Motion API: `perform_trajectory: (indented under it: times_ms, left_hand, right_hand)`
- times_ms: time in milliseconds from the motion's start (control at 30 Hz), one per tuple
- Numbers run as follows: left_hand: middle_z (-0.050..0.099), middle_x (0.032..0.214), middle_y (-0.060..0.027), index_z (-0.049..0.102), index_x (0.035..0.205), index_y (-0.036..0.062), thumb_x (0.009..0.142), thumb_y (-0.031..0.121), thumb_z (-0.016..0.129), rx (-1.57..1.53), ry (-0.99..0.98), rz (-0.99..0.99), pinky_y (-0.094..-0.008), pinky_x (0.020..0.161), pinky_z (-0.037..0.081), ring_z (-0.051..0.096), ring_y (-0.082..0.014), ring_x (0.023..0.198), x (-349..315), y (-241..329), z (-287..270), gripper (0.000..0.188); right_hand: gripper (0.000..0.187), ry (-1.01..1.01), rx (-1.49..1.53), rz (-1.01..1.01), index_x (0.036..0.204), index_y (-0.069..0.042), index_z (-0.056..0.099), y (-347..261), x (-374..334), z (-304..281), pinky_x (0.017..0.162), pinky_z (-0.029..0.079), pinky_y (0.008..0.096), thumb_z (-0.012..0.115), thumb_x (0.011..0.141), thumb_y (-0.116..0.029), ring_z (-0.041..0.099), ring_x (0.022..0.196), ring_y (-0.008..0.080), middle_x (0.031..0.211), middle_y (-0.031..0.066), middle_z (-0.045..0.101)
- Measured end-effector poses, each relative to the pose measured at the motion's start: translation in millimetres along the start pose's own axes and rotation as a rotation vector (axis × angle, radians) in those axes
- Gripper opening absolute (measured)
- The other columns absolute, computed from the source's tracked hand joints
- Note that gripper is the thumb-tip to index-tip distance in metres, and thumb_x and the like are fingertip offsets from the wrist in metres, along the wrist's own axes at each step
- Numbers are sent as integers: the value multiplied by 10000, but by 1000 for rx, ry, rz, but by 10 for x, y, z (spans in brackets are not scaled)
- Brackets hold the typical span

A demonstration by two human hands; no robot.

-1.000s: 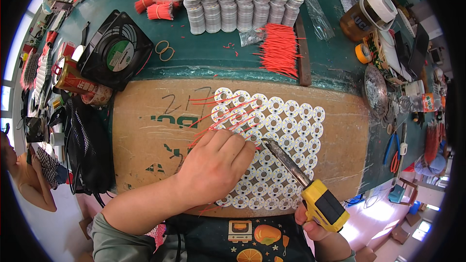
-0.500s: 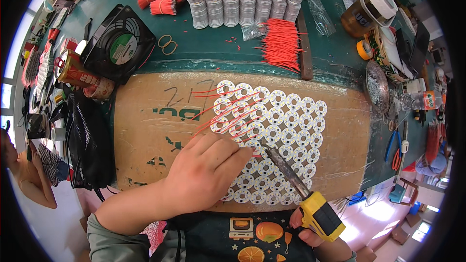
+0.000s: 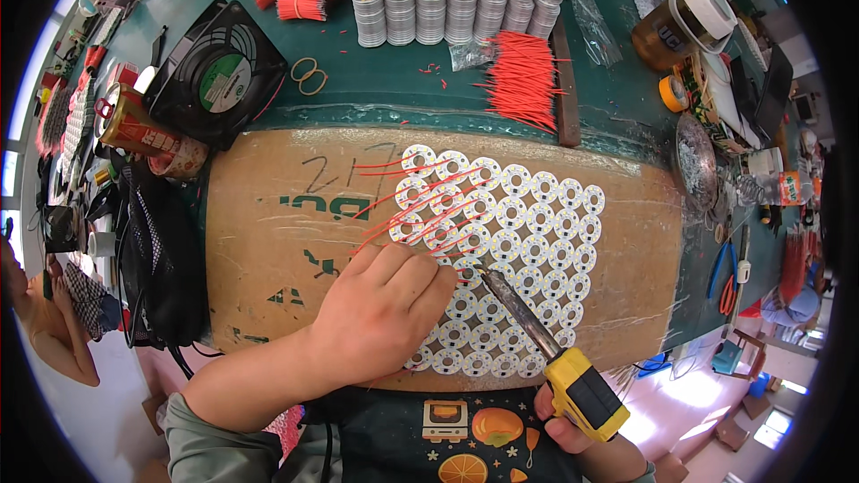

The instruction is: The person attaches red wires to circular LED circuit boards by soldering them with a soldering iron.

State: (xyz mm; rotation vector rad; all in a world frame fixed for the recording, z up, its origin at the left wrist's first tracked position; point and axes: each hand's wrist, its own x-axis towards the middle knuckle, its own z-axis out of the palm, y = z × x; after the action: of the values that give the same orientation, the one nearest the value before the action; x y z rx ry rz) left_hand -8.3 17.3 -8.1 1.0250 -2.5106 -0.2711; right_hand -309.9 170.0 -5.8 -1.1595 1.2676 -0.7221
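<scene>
A grid of round white LED boards (image 3: 540,250) lies on a brown cardboard sheet (image 3: 268,259), and thin red wires (image 3: 380,169) run leftward from several of them. My left hand (image 3: 383,309) rests over the grid's left side, its fingers closed in a pinch around a red wire whose end lies at a board. In my right hand (image 3: 562,425), partly hidden at the lower edge, is a yellow-handled soldering iron (image 3: 586,391). The iron's dark tip points up and left and meets a board just right of my left fingers.
Tall stacks of round boards (image 3: 461,13) stand at the back, beside a pile of cut red wires (image 3: 523,80) and a brown bar (image 3: 565,80). A black fan (image 3: 217,76) stands at left; a metal dish (image 3: 695,161) and pliers (image 3: 727,277) lie at right. Another person (image 3: 54,313) sits far left.
My left hand has drawn slightly left, away from the board. The soldering iron has shifted a little left and up, its tip staying near the same board.
</scene>
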Motion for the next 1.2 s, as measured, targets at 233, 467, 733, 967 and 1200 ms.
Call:
perform_trajectory:
  times_ms: [233, 467, 733, 967, 1200]
  left_hand:
    - [550, 920, -52, 677, 1115, 21, 813, 144, 626, -5, 19, 5, -335, 760, 471, 573, -213, 883, 14, -2, 2, 329]
    - [598, 948, -57, 701, 1083, 30, 778, 113, 653, -14, 9, -16, -347, 752, 495, 603, -227, 875, 16, 12, -8, 320]
    - [638, 972, -61, 721, 1059, 40, 734, 75, 677, -37, 9, -46, -359, 746, 513, 629, -238, 857, 13, 24, -10, 329]
    - [644, 979, -60, 723, 1062, 42, 742, 83, 685, -32, 0, -41, -358, 743, 511, 628, -235, 862, 11, 21, -19, 325]
    - [652, 995, -62, 723, 1068, 43, 755, 89, 690, -26, -16, -42, -358, 742, 512, 628, -235, 867, 13, 23, -21, 318]
  right_hand:
    - [331, -42, -174, -6, 799, -150, 614, 4, 14, -29, 501, 450, 354, 756, 856, -444, 610, 570, 240, 686, 3, 589]
    - [332, -17, -188, 4, 778, -147, 615, 33, 0, -4, 499, 448, 347, 771, 833, -435, 604, 552, 236, 669, 6, 586]
    - [369, 8, -182, 25, 750, -149, 602, -41, 35, 32, 489, 435, 354, 755, 840, -473, 589, 540, 245, 649, 10, 570]
    - [362, -2, -211, 23, 736, -155, 593, -29, 28, 26, 482, 430, 361, 743, 850, -464, 587, 538, 246, 643, 12, 564]
    - [342, 8, -187, -15, 721, -155, 590, -26, 40, 34, 474, 428, 376, 724, 863, -435, 585, 539, 252, 638, 16, 559]
